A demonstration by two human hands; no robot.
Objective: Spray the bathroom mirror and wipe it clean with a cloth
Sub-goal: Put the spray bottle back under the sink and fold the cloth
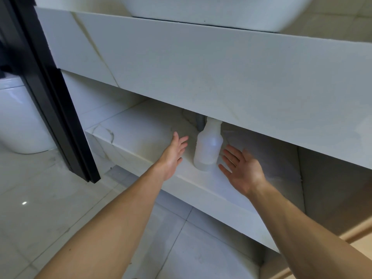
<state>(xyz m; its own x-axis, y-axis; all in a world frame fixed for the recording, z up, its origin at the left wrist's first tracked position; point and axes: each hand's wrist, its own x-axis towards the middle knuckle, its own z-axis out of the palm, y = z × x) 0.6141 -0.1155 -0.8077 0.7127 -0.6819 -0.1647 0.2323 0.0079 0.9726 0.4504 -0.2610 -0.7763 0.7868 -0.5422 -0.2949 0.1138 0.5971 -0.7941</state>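
Note:
A translucent white spray bottle (208, 147) stands upright on the lower marble shelf (128, 135) beneath the vanity, its top hidden behind the counter's front panel. My left hand (174, 155) reaches in on the bottle's left, fingers spread, a short gap from it. On the bottle's right, my right hand (240, 169) is palm-up with fingers apart and their tips close to the bottle's base. Neither hand holds anything. No mirror or cloth is in view.
The thick white counter front (221, 73) overhangs the shelf, with a basin (211, 11) on top. A grey drain pipe (199, 122) stands behind the bottle. A black door frame (54, 97) and a toilet (18, 121) are at left. Tiled floor lies below.

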